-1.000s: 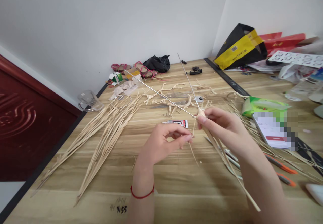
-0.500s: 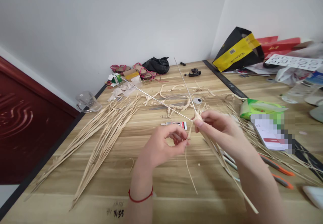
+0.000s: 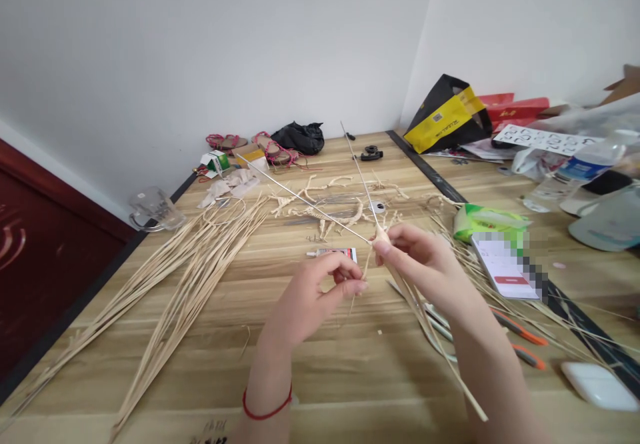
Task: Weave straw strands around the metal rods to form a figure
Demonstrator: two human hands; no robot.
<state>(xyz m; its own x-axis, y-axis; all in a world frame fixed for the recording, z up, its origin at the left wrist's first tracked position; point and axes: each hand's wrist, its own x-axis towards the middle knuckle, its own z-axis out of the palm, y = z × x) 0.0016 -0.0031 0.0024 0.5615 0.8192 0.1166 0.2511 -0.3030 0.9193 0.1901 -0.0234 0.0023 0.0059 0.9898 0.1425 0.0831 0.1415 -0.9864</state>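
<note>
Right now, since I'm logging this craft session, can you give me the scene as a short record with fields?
Left hand: pinching a thin pale strip
Right hand: gripping a pale wrapped joint
At the joint: two thin rods spread apart, pointing away from the person
Behind left hand: glue tube, partly hidden
Left side: loose bundles of pale strips; clear mug
Right side: phone, orange-and-grey handles, white case
Far right: black-and-yellow bag

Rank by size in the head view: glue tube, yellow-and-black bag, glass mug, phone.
Yellow-and-black bag
Glass mug and phone: too alike to rank
Glue tube, partly hidden
</note>
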